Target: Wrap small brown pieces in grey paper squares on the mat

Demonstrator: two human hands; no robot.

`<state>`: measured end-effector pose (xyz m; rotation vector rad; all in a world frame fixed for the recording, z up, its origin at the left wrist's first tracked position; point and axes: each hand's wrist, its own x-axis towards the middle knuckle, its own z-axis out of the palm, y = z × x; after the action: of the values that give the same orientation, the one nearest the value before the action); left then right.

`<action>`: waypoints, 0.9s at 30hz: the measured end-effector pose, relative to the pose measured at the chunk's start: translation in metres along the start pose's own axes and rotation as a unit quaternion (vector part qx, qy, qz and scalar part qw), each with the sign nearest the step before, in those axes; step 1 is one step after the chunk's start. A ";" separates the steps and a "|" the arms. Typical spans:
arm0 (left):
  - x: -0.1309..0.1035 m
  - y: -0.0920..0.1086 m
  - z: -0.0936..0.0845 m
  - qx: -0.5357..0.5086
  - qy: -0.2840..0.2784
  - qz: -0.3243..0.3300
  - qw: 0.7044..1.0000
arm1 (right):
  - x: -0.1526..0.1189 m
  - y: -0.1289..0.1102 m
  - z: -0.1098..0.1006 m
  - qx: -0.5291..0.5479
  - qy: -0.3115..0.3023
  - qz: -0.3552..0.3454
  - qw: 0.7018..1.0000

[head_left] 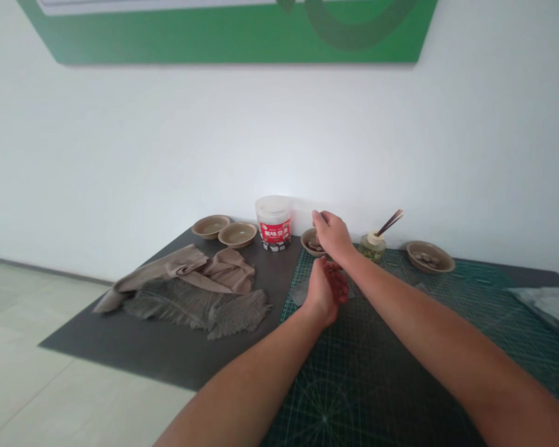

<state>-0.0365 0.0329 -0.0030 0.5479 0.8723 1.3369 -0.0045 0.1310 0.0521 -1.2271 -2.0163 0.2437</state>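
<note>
My right hand (331,233) is closed, its fingers pinched together over the right side of a small brown bowl (309,241) with brown pieces in it; what it grips, if anything, is too small to make out. Lower down, my left hand (326,290) is turned palm inward with its fingers curled, and whether it holds something is hidden. Under and beside the left hand lies a greyish clear plastic piece (299,293) on the green cutting mat (326,385).
A lidded tub (274,223) stands by the wall, with two brown bowls (237,234) left of it. Crumpled brown cloth (228,270) and grey cloth (177,304) lie left. Rightward are a reed diffuser (372,247), another filled bowl (430,257) and a plastic bag (552,304).
</note>
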 end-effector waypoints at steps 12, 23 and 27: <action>-0.003 -0.004 0.004 -0.137 -0.013 -0.089 0.986 | -0.090 0.005 -0.030 0.073 -0.064 -0.054 0.994; 0.006 -0.006 -0.001 -0.196 -0.008 -0.052 0.979 | -0.094 0.011 -0.032 0.046 -0.071 -0.045 0.995; 0.006 -0.002 0.000 -0.164 0.024 -0.042 0.985 | -0.083 0.013 -0.033 0.053 -0.051 -0.026 0.997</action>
<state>-0.0355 0.0383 -0.0061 0.2210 0.6858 1.3862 0.0485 0.0627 0.0271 -1.1135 -2.0924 0.3904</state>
